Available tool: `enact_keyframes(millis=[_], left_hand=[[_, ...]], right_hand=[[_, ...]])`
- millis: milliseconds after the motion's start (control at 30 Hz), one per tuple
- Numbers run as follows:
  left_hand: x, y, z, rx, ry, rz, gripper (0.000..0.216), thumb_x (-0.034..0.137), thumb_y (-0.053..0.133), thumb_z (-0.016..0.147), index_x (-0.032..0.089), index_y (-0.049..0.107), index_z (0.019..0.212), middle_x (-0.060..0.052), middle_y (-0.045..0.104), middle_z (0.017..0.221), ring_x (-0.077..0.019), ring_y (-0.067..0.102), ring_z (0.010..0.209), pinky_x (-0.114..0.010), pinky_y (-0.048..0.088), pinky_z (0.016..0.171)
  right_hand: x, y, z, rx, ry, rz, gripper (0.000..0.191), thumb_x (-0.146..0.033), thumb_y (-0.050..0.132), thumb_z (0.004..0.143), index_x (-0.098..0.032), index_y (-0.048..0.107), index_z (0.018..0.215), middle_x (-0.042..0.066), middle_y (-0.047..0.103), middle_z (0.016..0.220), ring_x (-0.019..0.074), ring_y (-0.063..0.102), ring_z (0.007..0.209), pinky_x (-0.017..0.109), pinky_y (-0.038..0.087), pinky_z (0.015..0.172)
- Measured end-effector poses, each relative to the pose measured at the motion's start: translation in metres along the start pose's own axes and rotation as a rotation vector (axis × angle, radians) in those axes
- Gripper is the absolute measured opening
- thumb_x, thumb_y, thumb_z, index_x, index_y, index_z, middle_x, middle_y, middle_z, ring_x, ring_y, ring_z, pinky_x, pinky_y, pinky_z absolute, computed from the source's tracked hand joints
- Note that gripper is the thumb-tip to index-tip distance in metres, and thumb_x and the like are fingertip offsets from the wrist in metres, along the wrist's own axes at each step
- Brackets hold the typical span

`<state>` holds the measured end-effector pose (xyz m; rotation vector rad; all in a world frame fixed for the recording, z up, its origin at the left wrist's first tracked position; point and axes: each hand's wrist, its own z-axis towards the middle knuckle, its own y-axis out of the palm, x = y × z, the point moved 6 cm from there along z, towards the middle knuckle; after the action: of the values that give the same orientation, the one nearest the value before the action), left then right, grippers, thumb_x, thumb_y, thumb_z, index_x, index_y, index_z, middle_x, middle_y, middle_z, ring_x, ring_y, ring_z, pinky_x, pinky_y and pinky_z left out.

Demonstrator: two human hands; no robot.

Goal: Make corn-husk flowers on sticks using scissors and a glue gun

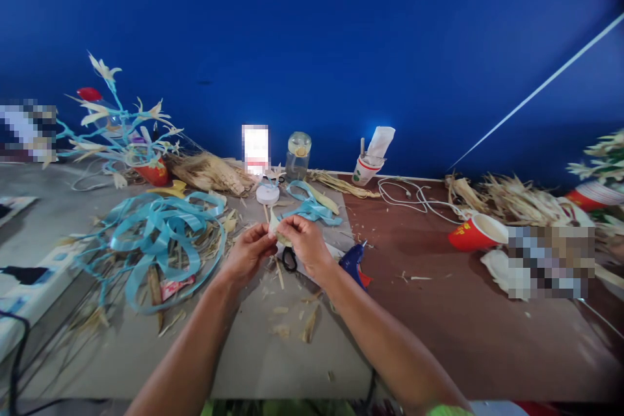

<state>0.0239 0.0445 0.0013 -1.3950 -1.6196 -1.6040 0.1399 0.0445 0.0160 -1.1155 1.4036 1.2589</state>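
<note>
In the middle of the table, my left hand [249,252] and my right hand [308,246] meet with fingertips pinched on a small pale piece of corn husk [273,221]. It narrows to a point at the top; its lower part is covered by my fingers. Black scissor handles [289,261] show just under my right hand, on something white. To the right of that wrist lies a blue glue gun [353,259]. Beyond my hands are a round white tub [268,194] and a strip of light blue ribbon [312,205].
Tangled blue ribbon [156,240] spreads on the left, near a power strip [43,292] and a branch of husk flowers [121,117]. Behind stand a glass jar [298,157] and a white cup [366,169]. A red paper cup [475,233] lies tipped at right.
</note>
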Motion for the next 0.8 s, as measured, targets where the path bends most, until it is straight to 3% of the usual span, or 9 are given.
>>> enact_keyframes(millis=[800], left_hand=[[0.003,0.0005,-0.0012,-0.042,0.02,-0.097,0.021,0.025,0.076,0.065,0.012,0.06,0.068,0.002,0.049,0.061,-0.0039,0.04,0.051,-0.017,0.034,0.05]], right_hand=[[0.0074,-0.0088,0.0076,0.062,0.074,0.205,0.021,-0.034,0.07,0.063,-0.017,0.058,0.063,-0.006,0.048,0.05,0.0065,0.038,0.046,0.021,0.03,0.047]])
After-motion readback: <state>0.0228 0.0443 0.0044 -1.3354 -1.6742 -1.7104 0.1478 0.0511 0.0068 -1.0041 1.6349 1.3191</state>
